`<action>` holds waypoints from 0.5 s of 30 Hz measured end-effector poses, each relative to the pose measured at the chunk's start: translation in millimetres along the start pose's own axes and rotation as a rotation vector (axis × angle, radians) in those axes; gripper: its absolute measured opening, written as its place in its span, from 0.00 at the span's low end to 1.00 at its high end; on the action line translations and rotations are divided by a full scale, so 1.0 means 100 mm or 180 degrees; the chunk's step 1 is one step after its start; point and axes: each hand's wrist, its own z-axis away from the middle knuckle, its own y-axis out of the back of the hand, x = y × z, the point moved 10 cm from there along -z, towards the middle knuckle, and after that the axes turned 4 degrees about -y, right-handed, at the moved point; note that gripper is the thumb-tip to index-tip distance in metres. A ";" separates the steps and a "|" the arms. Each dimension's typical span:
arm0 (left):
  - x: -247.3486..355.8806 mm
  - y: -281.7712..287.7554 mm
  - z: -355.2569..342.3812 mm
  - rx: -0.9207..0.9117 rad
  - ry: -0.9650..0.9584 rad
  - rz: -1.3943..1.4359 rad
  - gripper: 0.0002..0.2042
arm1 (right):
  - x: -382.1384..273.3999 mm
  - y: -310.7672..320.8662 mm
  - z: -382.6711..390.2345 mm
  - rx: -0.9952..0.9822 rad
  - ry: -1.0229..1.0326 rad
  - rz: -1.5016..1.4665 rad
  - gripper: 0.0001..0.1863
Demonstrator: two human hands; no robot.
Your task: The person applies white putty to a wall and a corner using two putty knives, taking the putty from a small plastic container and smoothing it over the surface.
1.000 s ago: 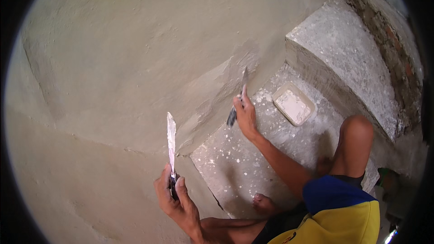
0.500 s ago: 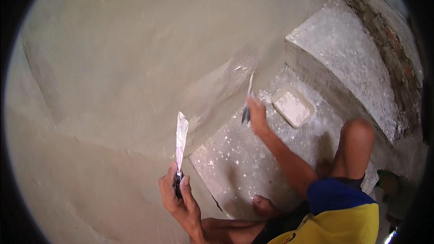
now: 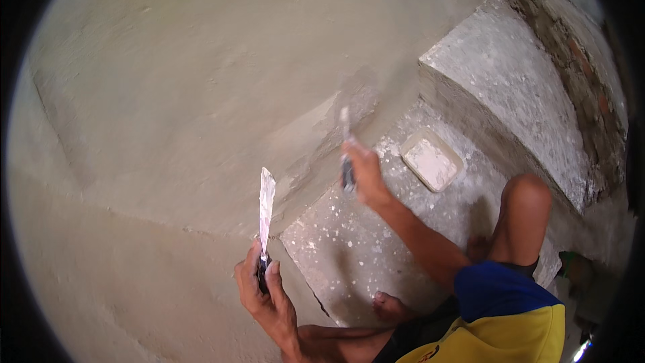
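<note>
My left hand grips the dark handle of a putty knife, its blade upright and smeared with white putty. Further right, my right hand is closed round the dark handle of a second putty knife. Motion blurs that blade, which lies at the lower part of the grey plastered wall; whether it touches cannot be told. A damp-looking darker patch shows on the wall just above it. Right of my right hand, a rectangular tub with white putty inside rests on the step.
The speckled concrete step carries my bare feet. A higher step rises at the right, beside a rough strip of exposed brick. My bent knee stands near the tub.
My right hand has moved left with its putty knife, along the wall's lower part. The white smear on the wall patch looks spread thin. My left hand stays nearly still.
</note>
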 end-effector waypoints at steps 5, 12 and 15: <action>-0.02 -0.01 0.03 -0.0080 0.0014 -0.0038 0.17 | -0.46 0.29 -0.58 0.0360 0.0146 -0.0515 0.19; -0.04 -0.10 -0.01 -0.0197 0.0118 -0.0042 0.16 | -0.19 -0.55 0.11 -0.0499 0.0289 0.0559 0.29; 0.05 -0.11 -0.02 -0.0145 -0.0032 -0.0039 0.16 | -0.26 -0.29 0.13 -0.0802 0.0166 0.0853 0.32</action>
